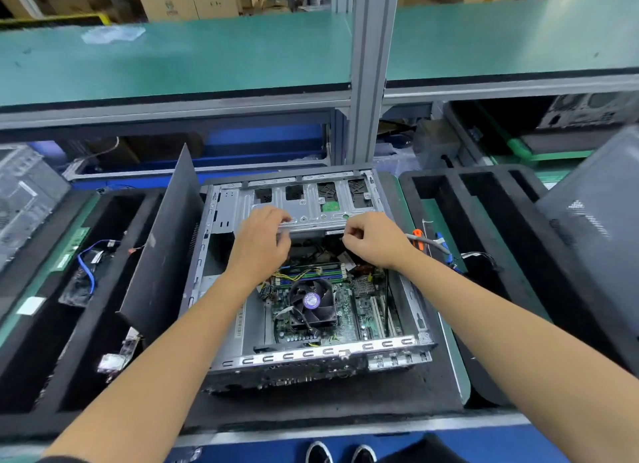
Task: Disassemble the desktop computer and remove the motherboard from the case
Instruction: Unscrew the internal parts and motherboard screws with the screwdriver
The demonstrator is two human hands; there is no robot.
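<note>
Item: desktop computer case [411, 303], lying open on its side at the centre of the worktop [446, 327], side panel already off. Inside, the motherboard [349, 300] sits seated in the near half of the case, green, with a black cooler fan [313, 301] bearing a purple label at its middle, memory sticks [311, 272] just beyond the fan, and yellow and black wires still running to it. Status, as you would judge it: early to middle stage; the case is opened, but the board, fan, cables and the grey metal drive cage [311, 199] across the far half all remain in place, so cage, connectors and board screws are left. Your left hand [261, 241] has its fingers [281, 217] curled over the near edge of the drive cage, apparently gripping it. Your right hand [371, 239] holds its fingers curled close at the same edge; whether they pinch the cage, a cable or nothing cannot be told. Surroundings: a dark panel [166, 241] leaning upright just left of the case; black foam trays [477, 227] on both sides, the left holding a blue cable [86, 272], the right a grey cable [428, 243] with an orange tip.
</note>
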